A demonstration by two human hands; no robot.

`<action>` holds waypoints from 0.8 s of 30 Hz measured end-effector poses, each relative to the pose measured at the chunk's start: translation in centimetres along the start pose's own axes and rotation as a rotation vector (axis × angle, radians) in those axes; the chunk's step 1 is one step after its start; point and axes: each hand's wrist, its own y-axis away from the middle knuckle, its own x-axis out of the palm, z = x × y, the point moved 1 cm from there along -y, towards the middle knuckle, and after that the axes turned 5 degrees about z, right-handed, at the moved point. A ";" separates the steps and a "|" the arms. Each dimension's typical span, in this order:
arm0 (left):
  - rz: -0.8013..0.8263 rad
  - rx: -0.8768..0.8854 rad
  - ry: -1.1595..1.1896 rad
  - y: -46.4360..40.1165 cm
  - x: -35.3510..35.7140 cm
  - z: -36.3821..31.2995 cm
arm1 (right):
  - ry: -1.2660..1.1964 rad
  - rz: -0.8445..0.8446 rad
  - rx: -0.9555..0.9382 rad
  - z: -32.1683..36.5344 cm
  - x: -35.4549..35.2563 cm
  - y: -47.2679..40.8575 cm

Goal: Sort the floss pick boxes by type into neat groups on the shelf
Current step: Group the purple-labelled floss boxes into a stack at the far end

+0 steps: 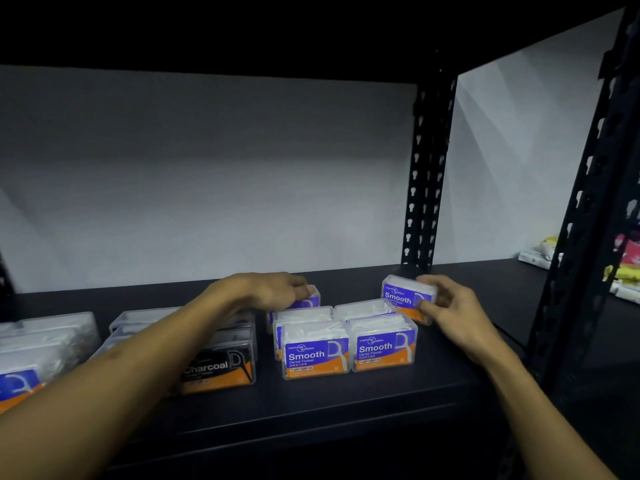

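Observation:
On the dark shelf (346, 403) stands a cluster of clear "Smooth" floss pick boxes with purple and orange labels; two front ones (316, 351) (383, 344) sit side by side. My right hand (446, 308) grips another Smooth box (403, 296) behind and to the right of the cluster. My left hand (277, 289) is curled over a Smooth box (310, 301) at the back left of the cluster. A black-labelled "Charcoal" box (221, 367) stands to the left under my left forearm.
More clear boxes (38, 348) lie at the far left, one with a purple label. Black perforated uprights (426, 188) (585, 202) frame the shelf at right. Colourful packets (623, 268) lie on the neighbouring shelf. A white wall backs the shelf.

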 end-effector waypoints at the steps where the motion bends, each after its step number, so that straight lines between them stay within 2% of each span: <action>1: -0.002 0.000 0.007 0.4 0.0 0.0 | 0.016 0.003 -0.005 0.1 0.0 -0.1; 5: 0.043 -0.012 0.021 1.9 -0.4 -1.0 | 0.045 0.009 -0.016 0.1 0.1 -0.4; 10: 0.080 0.002 -0.090 2.2 0.2 -2.4 | 0.076 0.022 -0.032 0.1 0.1 -0.5; 13: 0.031 0.006 -0.144 1.8 1.4 -2.5 | 0.085 0.026 -0.026 -0.1 0.1 -0.6; 18: -0.067 0.008 -0.101 1.8 3.0 -3.0 | 0.088 0.042 -0.036 -0.5 0.2 -1.1; 24: -0.164 0.048 -0.103 2.2 3.6 -3.2 | 0.091 0.145 -0.011 0.4 1.6 -1.6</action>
